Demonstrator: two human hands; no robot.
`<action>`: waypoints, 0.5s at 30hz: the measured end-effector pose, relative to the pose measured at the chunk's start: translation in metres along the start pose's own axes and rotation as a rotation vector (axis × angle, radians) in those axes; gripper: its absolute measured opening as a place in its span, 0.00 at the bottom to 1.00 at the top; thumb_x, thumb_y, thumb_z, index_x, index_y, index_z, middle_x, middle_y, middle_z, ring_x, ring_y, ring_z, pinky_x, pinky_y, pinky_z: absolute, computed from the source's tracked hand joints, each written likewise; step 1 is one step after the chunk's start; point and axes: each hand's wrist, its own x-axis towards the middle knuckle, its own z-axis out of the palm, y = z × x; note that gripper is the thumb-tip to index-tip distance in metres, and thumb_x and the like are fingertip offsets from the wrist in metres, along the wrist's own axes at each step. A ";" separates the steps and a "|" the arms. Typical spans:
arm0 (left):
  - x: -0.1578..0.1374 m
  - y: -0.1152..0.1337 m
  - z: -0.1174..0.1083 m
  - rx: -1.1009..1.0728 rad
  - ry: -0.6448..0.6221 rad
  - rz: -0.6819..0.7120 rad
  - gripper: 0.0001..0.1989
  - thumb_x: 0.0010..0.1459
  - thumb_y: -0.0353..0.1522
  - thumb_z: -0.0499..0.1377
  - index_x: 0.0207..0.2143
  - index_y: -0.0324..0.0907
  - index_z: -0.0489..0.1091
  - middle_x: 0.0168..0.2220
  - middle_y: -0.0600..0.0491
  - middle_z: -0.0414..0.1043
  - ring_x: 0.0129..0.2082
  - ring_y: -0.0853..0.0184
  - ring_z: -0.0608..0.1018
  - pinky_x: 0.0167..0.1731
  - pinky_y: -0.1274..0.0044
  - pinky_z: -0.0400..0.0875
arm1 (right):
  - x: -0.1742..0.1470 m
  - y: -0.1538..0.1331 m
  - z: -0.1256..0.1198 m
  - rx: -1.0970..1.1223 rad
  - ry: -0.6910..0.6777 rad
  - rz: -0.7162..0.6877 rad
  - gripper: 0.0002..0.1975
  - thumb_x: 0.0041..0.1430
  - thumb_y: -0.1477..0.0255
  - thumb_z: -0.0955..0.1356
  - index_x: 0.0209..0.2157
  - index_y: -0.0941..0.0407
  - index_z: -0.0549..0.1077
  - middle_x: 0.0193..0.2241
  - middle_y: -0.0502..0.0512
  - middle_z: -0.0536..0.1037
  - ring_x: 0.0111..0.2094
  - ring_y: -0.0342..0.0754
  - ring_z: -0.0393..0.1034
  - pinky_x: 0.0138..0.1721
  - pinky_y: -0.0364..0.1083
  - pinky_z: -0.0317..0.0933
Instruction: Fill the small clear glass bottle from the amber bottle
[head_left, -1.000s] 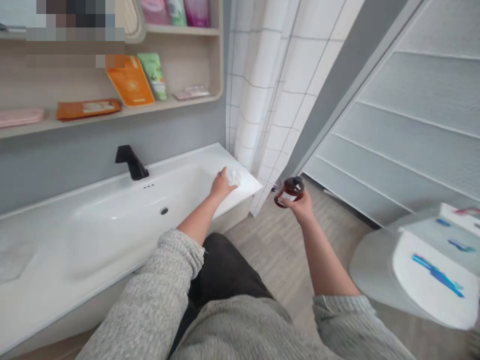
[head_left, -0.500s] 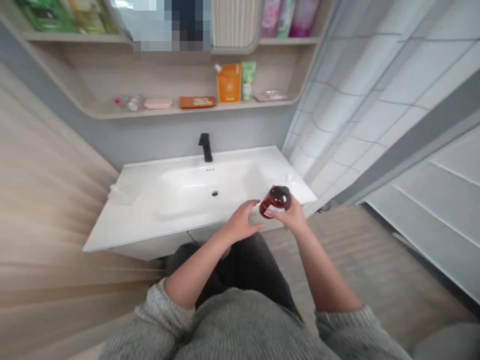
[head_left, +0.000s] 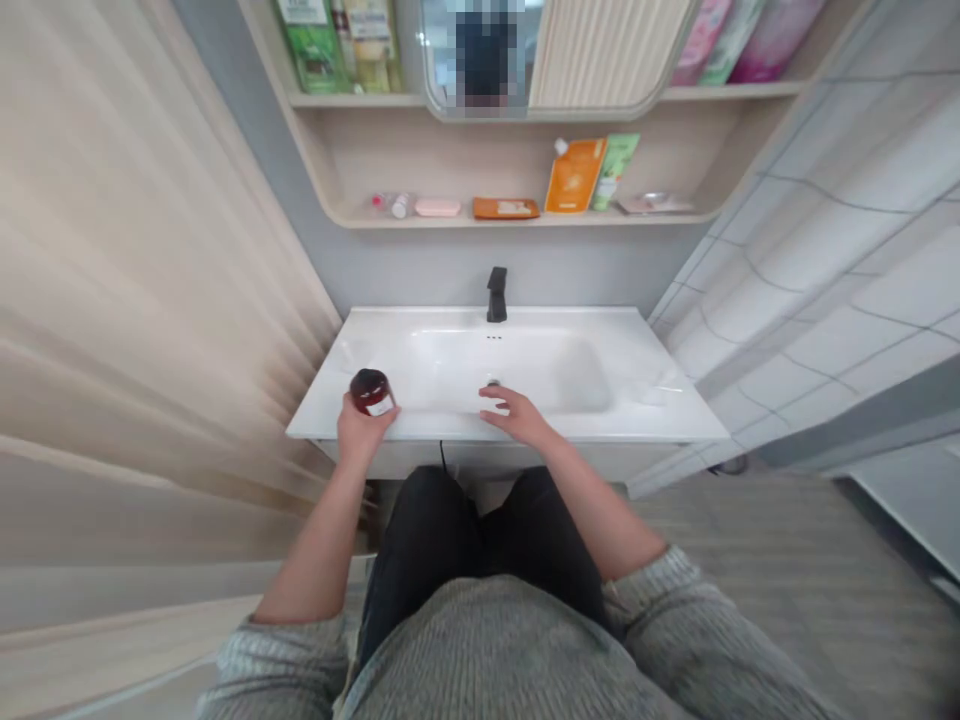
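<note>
A dark amber bottle with a black top and a white label is in my left hand, over the left part of the white washbasin counter. My fingers wrap round its sides, and the thumb lies by the label. Over the front of the basin, near the drain, my right hand holds nothing, its fingers apart. Whether the bottle touches the counter I cannot tell.
Behind the basin stands a black faucet. The shelf above bears an orange pouch, a green tube, an orange packet and a pink case. Curtains hang left and right.
The bottle has passed from my right hand to my left and moved from the counter's right side to its left. My right hand is now free. The view has turned left.
</note>
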 end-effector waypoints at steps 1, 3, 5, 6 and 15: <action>0.013 -0.013 -0.008 0.039 0.046 -0.069 0.39 0.46 0.43 0.80 0.57 0.45 0.72 0.53 0.43 0.85 0.57 0.45 0.86 0.61 0.55 0.81 | -0.002 0.011 -0.014 -0.045 0.077 0.031 0.26 0.58 0.51 0.81 0.54 0.48 0.85 0.59 0.60 0.86 0.63 0.64 0.80 0.64 0.67 0.75; 0.037 -0.033 -0.019 0.101 0.100 -0.139 0.41 0.44 0.44 0.81 0.57 0.44 0.71 0.54 0.41 0.84 0.59 0.43 0.85 0.63 0.53 0.80 | -0.010 0.032 -0.046 -0.099 0.240 0.097 0.22 0.58 0.51 0.80 0.47 0.50 0.85 0.53 0.61 0.88 0.58 0.64 0.82 0.61 0.67 0.77; 0.055 -0.046 -0.024 0.109 0.132 -0.154 0.43 0.43 0.45 0.81 0.58 0.44 0.70 0.56 0.41 0.83 0.61 0.43 0.83 0.65 0.53 0.78 | -0.019 0.052 -0.077 -0.111 0.387 0.155 0.22 0.58 0.48 0.78 0.44 0.51 0.84 0.49 0.62 0.89 0.53 0.64 0.83 0.60 0.66 0.77; 0.061 -0.049 -0.025 0.109 0.141 -0.157 0.43 0.43 0.45 0.81 0.59 0.45 0.69 0.57 0.41 0.82 0.62 0.43 0.83 0.66 0.53 0.78 | -0.024 0.060 -0.090 -0.116 0.448 0.177 0.23 0.57 0.47 0.77 0.42 0.51 0.83 0.47 0.62 0.89 0.52 0.64 0.83 0.59 0.66 0.77; 0.070 -0.051 -0.020 0.107 0.172 -0.158 0.48 0.46 0.38 0.81 0.63 0.43 0.62 0.60 0.43 0.78 0.63 0.46 0.80 0.67 0.53 0.75 | -0.045 0.075 -0.123 -0.158 0.551 0.178 0.27 0.54 0.40 0.75 0.39 0.50 0.79 0.37 0.58 0.85 0.41 0.59 0.80 0.51 0.60 0.77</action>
